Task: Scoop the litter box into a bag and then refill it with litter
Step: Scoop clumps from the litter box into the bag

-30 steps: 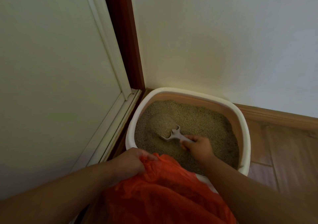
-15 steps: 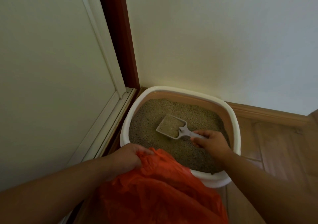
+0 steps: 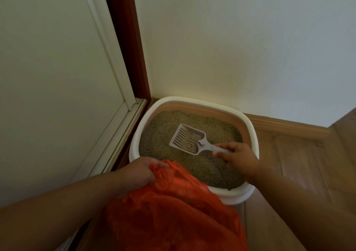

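Note:
A white-rimmed litter box [image 3: 248, 127] sits in the room's corner, filled with tan granular litter [image 3: 158, 144]. My right hand [image 3: 238, 158] grips the handle of a pale slotted scoop [image 3: 185, 138], held just above the litter with a few grains left near its handle end. My left hand [image 3: 138, 173] grips the bunched top edge of an orange plastic bag [image 3: 173, 216], which hangs at the box's near rim and hides part of it.
A white door panel and its frame [image 3: 107, 58] stand close on the left, beside a dark red post [image 3: 127, 44]. A white wall [image 3: 240, 44] backs the box. Wooden floor [image 3: 292, 164] and a wooden skirting board [image 3: 289, 127] lie to the right.
The scoop came up out of the litter loaded, and most grains have sifted through its slots. My right hand moved right with it. My left hand kept its hold on the bag.

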### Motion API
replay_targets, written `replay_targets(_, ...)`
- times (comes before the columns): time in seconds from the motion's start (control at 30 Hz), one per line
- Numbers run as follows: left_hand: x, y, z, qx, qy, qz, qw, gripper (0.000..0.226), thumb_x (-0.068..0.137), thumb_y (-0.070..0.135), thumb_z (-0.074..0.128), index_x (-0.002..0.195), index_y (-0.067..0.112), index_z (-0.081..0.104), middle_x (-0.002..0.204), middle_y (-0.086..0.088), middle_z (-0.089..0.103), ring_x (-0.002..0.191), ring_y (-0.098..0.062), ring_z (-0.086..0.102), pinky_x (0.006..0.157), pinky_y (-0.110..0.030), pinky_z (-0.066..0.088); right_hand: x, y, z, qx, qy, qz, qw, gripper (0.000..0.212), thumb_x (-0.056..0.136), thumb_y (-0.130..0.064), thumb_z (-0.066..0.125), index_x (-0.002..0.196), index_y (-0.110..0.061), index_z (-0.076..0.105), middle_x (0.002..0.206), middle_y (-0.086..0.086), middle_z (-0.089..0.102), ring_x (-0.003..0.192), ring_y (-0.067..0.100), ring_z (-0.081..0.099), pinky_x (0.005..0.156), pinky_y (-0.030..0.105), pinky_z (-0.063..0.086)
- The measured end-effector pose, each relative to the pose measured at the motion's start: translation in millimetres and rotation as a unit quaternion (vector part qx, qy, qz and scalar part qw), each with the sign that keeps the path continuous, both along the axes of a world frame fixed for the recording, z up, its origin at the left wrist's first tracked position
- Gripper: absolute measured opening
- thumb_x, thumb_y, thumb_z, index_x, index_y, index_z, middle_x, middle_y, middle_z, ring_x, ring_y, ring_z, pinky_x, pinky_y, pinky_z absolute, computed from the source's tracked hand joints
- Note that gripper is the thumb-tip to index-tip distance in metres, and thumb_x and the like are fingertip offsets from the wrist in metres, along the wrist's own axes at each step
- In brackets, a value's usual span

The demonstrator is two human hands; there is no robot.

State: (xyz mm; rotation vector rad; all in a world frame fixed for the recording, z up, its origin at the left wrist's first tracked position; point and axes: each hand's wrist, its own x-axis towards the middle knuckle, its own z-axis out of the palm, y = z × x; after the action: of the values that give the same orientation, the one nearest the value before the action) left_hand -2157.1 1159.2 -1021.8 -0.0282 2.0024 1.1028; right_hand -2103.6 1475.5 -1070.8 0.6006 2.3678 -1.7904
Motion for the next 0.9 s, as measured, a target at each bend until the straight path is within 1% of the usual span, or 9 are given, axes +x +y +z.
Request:
replay_targets(0.1, 0, 1, 1, 0.008, 0.000, -0.003, 1.000, 0.062, 0.081, -0.022, 0.058, 0.117, 0.027, 0.075, 0.112, -0.001, 0.076, 0.093, -0.020, 0.077, 0.082, -0.040, 0.064, 3, 5, 5, 0.009, 0.002, -0.002, 1.000, 0.025, 0.083, -0.022, 0.082, 0.107, -0.027, 0.079, 0.094, 0.004, 0.076, 0.068, 0.007, 0.061, 0.066, 0.020, 0.053)
replay_targets(0.27, -2, 3, 2, 0.017, -0.001, -0.011, 1.000, 0.061, 0.082, -0.019, 0.060, 0.122, 0.025, 0.073, 0.112, -0.002, 0.077, 0.094, -0.020, 0.077, 0.084, -0.042, 0.064, 6, 12, 21, 0.031, -0.007, -0.002, 0.999, 0.023, 0.083, -0.021, 0.082, 0.104, -0.029, 0.078, 0.088, -0.001, 0.074, 0.065, 0.003, 0.060, 0.057, 0.013, 0.049)
replay_targets(0.33, -2, 4, 3, 0.015, 0.003, -0.019, 1.000, 0.061, 0.084, -0.019, 0.059, 0.123, 0.027, 0.071, 0.113, -0.001, 0.075, 0.093, -0.019, 0.077, 0.082, -0.040, 0.064, 7, 18, 27, 0.038, -0.016, -0.008, 0.999, 0.022, 0.083, -0.022, 0.082, 0.103, -0.030, 0.078, 0.086, -0.001, 0.074, 0.068, 0.007, 0.062, 0.059, 0.017, 0.051)
replay_targets(0.4, -2, 6, 3, 0.015, 0.011, -0.029, 0.999, 0.064, 0.085, -0.018, 0.058, 0.125, 0.030, 0.069, 0.117, 0.000, 0.072, 0.096, -0.018, 0.076, 0.082, -0.039, 0.064, 8, 26, 34, 0.046, -0.022, -0.012, 0.999, 0.023, 0.082, -0.023, 0.083, 0.104, -0.027, 0.078, 0.091, 0.002, 0.076, 0.074, 0.014, 0.064, 0.065, 0.025, 0.055)
replay_targets(0.43, -2, 7, 3, 0.016, 0.016, -0.030, 0.999, 0.065, 0.085, -0.018, 0.058, 0.126, 0.031, 0.069, 0.119, 0.000, 0.072, 0.096, -0.018, 0.076, 0.084, -0.040, 0.064, 9, 30, 39, 0.053, -0.021, -0.015, 0.998, 0.025, 0.082, -0.022, 0.083, 0.106, -0.025, 0.078, 0.092, 0.002, 0.076, 0.077, 0.016, 0.065, 0.065, 0.027, 0.055)
replay_targets(0.53, -3, 6, 1, 0.019, 0.024, -0.020, 0.999, 0.070, 0.083, -0.017, 0.060, 0.132, 0.033, 0.065, 0.118, -0.002, 0.074, 0.096, -0.021, 0.077, 0.086, -0.046, 0.063, 10, 45, 53, 0.071, 0.008, -0.040, 0.997, 0.023, 0.083, -0.018, 0.081, 0.106, -0.020, 0.078, 0.085, 0.001, 0.075, 0.069, 0.009, 0.064, 0.061, 0.021, 0.050)
replay_targets(0.6, -3, 4, -1, 0.024, 0.023, -0.020, 0.999, 0.073, 0.082, -0.016, 0.062, 0.136, 0.033, 0.061, 0.118, -0.003, 0.074, 0.097, -0.023, 0.076, 0.086, -0.047, 0.063, 11, 54, 60, 0.090, 0.019, -0.040, 0.995, 0.021, 0.083, -0.020, 0.082, 0.104, -0.020, 0.078, 0.082, 0.001, 0.076, 0.064, 0.006, 0.063, 0.059, 0.020, 0.051)
replay_targets(0.73, -2, 2, -3, 0.026, 0.011, -0.027, 0.999, 0.076, 0.083, -0.014, 0.065, 0.137, 0.039, 0.059, 0.123, -0.004, 0.070, 0.098, -0.026, 0.076, 0.085, -0.051, 0.063, 13, 66, 65, 0.116, 0.008, -0.030, 0.993, 0.022, 0.083, -0.023, 0.082, 0.105, -0.022, 0.078, 0.086, 0.000, 0.076, 0.071, 0.015, 0.063, 0.065, 0.027, 0.052)
replay_targets(0.9, -4, -1, -2, 0.029, 0.018, -0.016, 0.999, 0.079, 0.080, -0.016, 0.060, 0.136, 0.039, 0.059, 0.121, -0.006, 0.071, 0.099, -0.030, 0.076, 0.086, -0.056, 0.061, 15, 71, 72, 0.141, 0.033, -0.065, 0.987, 0.015, 0.087, -0.024, 0.079, 0.102, -0.022, 0.078, 0.085, -0.001, 0.076, 0.066, 0.010, 0.062, 0.060, 0.021, 0.047)
